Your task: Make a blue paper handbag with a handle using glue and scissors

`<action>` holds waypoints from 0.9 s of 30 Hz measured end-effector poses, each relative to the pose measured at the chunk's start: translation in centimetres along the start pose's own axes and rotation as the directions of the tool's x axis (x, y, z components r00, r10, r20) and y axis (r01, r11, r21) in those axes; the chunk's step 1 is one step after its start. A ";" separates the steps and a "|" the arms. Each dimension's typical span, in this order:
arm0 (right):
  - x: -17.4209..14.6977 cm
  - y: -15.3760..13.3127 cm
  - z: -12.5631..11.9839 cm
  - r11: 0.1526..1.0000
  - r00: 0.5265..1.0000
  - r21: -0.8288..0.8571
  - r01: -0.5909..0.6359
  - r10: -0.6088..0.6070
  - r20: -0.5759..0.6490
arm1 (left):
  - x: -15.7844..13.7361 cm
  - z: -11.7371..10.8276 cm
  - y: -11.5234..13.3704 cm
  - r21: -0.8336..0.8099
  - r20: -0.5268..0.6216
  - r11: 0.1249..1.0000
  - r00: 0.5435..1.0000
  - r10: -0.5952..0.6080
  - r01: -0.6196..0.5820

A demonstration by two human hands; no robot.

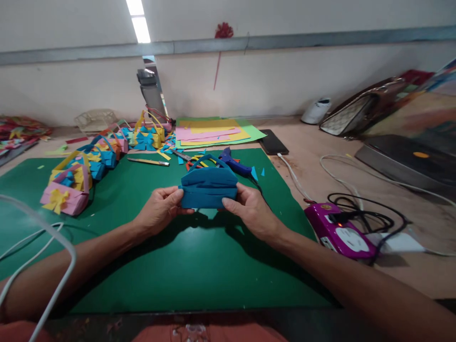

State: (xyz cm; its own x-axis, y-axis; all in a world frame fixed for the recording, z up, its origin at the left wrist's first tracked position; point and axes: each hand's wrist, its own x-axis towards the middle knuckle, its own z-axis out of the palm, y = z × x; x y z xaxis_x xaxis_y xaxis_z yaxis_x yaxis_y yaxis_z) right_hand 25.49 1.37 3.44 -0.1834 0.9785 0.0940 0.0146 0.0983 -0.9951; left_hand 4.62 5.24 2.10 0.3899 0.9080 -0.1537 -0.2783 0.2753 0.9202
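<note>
A small blue paper basket (208, 194) with a thin arched handle is held up over the green cutting mat (199, 280). My left hand (160, 209) grips its left end, thumb in front and fingers behind. At the right end, my right hand (254, 209) pinches it the same way, thumb on the front face. Just behind the basket lie a blue glue gun (233, 162), a pair of scissors (182, 155) and yellow-and-red handled tools (199, 163), partly hidden. A box cutter (148, 162) rests to the left of them.
Finished paper baskets with bows (66, 194) line the mat's left side. Coloured paper sheets (217, 130) are stacked at the back near a phone (273, 142). A purple power strip (338, 230) with cables sits right. A white cable (67, 251) crosses the left foreground.
</note>
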 end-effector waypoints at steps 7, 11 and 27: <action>-0.3 -0.4 0.3 1.000 1.000 0.007 0.025 -0.025 -0.006 | -0.2 0.3 0.0 -0.006 -0.030 1.000 0.999 0.018 -0.018; -0.3 -0.6 0.3 1.000 1.000 0.010 0.024 -0.024 -0.009 | -0.3 0.3 0.0 -0.015 -0.005 0.999 1.000 0.031 -0.031; -0.5 -0.8 0.9 0.984 0.999 -0.171 0.053 -0.053 0.000 | -0.8 0.7 0.1 -0.087 0.086 0.996 0.996 0.000 0.007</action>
State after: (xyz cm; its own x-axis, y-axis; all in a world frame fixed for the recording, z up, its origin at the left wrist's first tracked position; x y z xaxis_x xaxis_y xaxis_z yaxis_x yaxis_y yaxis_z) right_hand 24.66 0.60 4.12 -0.1838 0.9719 0.1471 0.1725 0.1792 -0.9686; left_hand 4.90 4.34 2.58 0.4637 0.8776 -0.1218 -0.3505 0.3080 0.8845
